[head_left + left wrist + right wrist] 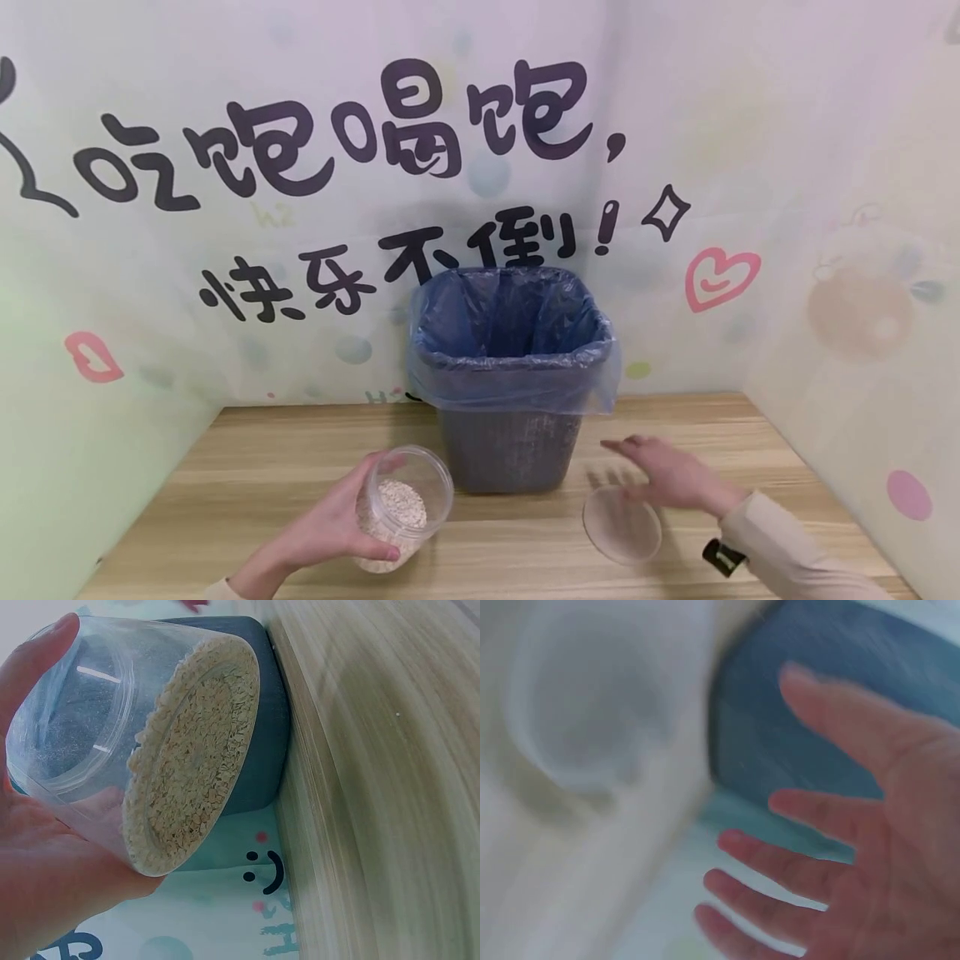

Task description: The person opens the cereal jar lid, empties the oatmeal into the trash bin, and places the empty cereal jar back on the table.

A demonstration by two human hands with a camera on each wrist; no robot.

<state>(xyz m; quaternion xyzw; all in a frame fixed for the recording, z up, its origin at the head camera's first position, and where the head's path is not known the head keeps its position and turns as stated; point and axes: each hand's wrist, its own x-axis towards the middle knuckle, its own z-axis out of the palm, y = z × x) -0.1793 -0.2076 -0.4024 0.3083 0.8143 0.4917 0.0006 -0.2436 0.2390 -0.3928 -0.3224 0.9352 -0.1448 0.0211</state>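
Observation:
My left hand (326, 521) grips a clear plastic jar (97, 690) around its side, thumb across the front in the head view. The jar is without a lid and tilted, its mouth up toward the bin. Rolled oats (196, 750) fill its lower part. A round clear lid (622, 529) lies flat on the table to the right. My right hand (678, 475) hovers above and beside that lid, holding nothing. Its fingers (795, 870) are spread and fairly straight in the right wrist view, where a pale round shape is too blurred to identify.
A dark bin (510, 450) lined with a blue plastic bag (517, 387) stands at the back of the wooden table (277, 467), just beyond the jar. Behind it is a printed wall sheet (660, 100) with large characters. A black device (723, 557) sits at the right wrist.

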